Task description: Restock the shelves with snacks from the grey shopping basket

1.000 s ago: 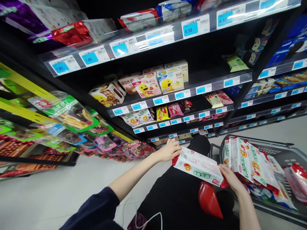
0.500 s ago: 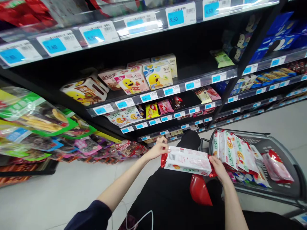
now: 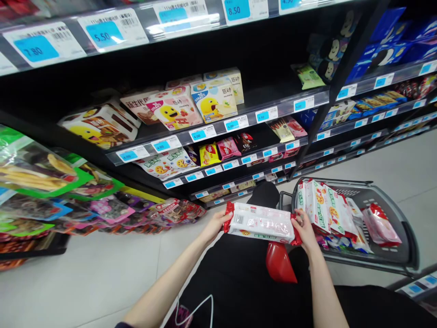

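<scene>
A long white biscuit package [image 3: 261,222] with red ends and a barcode stretches between my two hands, above my dark-clothed lap. My left hand [image 3: 218,223] is closed on its left red end. At the right red end, my right hand [image 3: 303,228] grips the wrapper with thumb and fingers. Just right of that hand stands a grey shopping basket [image 3: 392,205], which holds similar white packages [image 3: 317,205] and a red and pink pack [image 3: 380,225]. A red object [image 3: 280,263] lies below the held package.
Dark shelves with blue price tags [image 3: 201,133] run across the front, bearing boxes [image 3: 174,109] and small packs [image 3: 209,154]. Bagged snacks [image 3: 37,168] hang at the left. A white cable [image 3: 211,305] loops over my lap. Pale floor tiles [image 3: 112,273] show at lower left.
My left hand has come down onto the package's left end, its fingers now wrapped round the red wrapper. The package sits slightly further left and more of its barcode side shows. The view has shifted.
</scene>
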The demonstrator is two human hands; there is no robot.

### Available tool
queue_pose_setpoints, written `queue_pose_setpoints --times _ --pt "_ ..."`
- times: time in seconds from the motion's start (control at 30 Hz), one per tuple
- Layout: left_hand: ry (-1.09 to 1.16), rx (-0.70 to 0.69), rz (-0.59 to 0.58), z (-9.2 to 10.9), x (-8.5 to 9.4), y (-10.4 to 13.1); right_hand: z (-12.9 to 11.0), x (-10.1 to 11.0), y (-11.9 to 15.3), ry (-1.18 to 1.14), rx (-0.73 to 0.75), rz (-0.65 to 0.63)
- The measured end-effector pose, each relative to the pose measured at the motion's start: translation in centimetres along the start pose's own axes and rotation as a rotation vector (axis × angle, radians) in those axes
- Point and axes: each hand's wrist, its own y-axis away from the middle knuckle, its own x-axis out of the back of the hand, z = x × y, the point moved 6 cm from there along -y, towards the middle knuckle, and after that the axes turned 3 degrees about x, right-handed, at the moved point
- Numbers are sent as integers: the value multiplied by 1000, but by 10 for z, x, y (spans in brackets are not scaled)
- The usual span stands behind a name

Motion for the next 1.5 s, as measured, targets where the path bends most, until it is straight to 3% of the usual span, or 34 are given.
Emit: queue_pose_setpoints --times 0.13,0.23,0.33,0.43,0.5,0.57,0.63,0.73,0.87,0.97,1.03,1.1,1.17,1.33,1.43,1.5 --pt "-116 -193 102 20 3 -3 12 1 1 -207 -150 230" --pt "-473 -413 242 50 8 7 -7 2 1 -346 -41 289" --pt "-807 -603 297 77 11 19 -38 8 5 -522 144 207" --pt "-887 -678 245 85 18 24 -51 7 10 -568 159 -12" --pt "-854 -655 204 77 23 25 -47 -1 14 -541 94 -154" --pt "-771 -591 166 60 28 26 -36 -11 17 -528 38 -208" --pt "-611 -498 161 40 30 27 -26 -19 18 -541 24 -152" --pt "-332 -337 269 16 32 26 -19 -26 19 -533 1 -12" --pt "-110 -174 351 9 26 15 -16 -26 20 -452 -114 154" --pt "-6 3 274 5 21 3 -7 -26 24 -417 -310 191" --pt "18 95 160 2 16 -3 0 -31 27 -392 -433 110" --pt "62 98 82 4 12 -8 3 -33 29 -355 -486 34" --pt "123 35 77 10 12 -10 0 -31 25 -332 -414 5" --pt "149 -181 157 36 11 -7 -31 -11 11 -132 14 45" --pt "8 -303 201 50 10 -3 -47 0 11 23 145 66" --pt "-211 -424 268 62 13 2 -57 4 14 85 225 62"
